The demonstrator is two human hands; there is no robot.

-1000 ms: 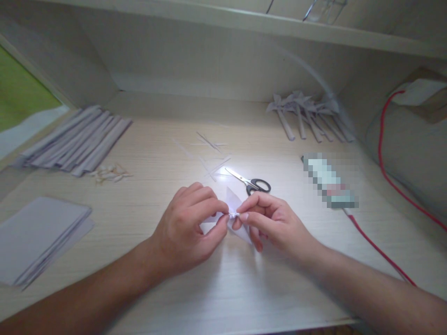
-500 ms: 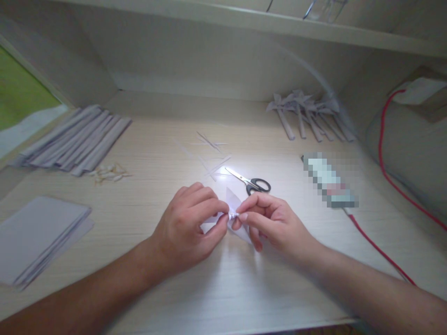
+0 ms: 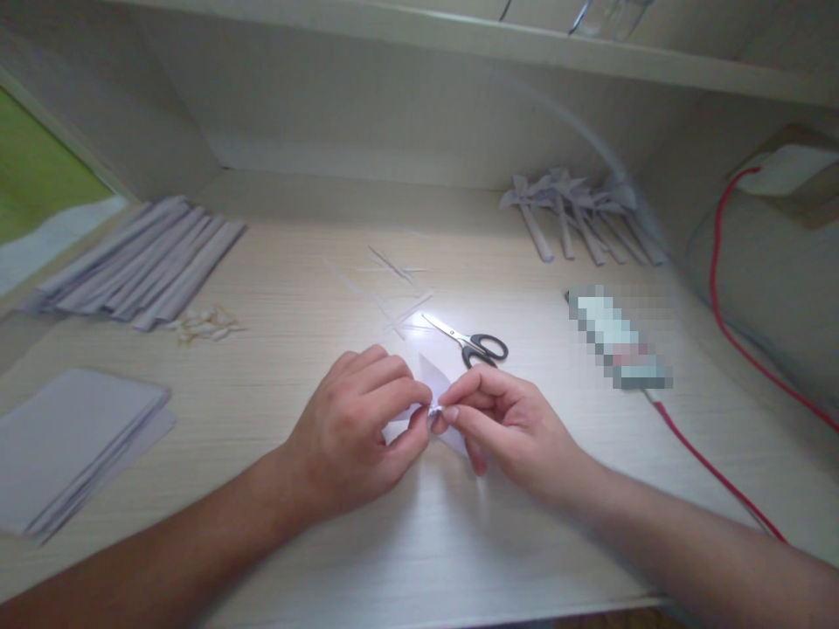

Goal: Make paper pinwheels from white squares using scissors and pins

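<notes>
A white paper pinwheel (image 3: 433, 376) is held just above the desk, its folded blades sticking out between my fingers. My left hand (image 3: 359, 424) pinches it near the middle with thumb and forefinger. From the other side, my right hand (image 3: 508, 419) closes thumb and forefinger on a small white bit at the pinwheel's centre, too small to make out. The other right fingers curl behind the paper. Black-handled scissors (image 3: 467, 339) lie just beyond my hands, blades pointing left.
Rolled paper tubes (image 3: 148, 262) are stacked at left, with cotton swab pieces (image 3: 208, 325) and a pile of paper sheets (image 3: 79, 445) nearer. Thin sticks (image 3: 399, 271) lie mid-desk. Paper pinwheels on tubes (image 3: 577, 214) rest back right. A blurred phone (image 3: 616, 336) has a red cable (image 3: 714, 472).
My right fingertips have shifted slightly left, closer to my left fingertips at the pinwheel's centre. The pinwheel's upper blade has tilted a little left. Everything else stays put.
</notes>
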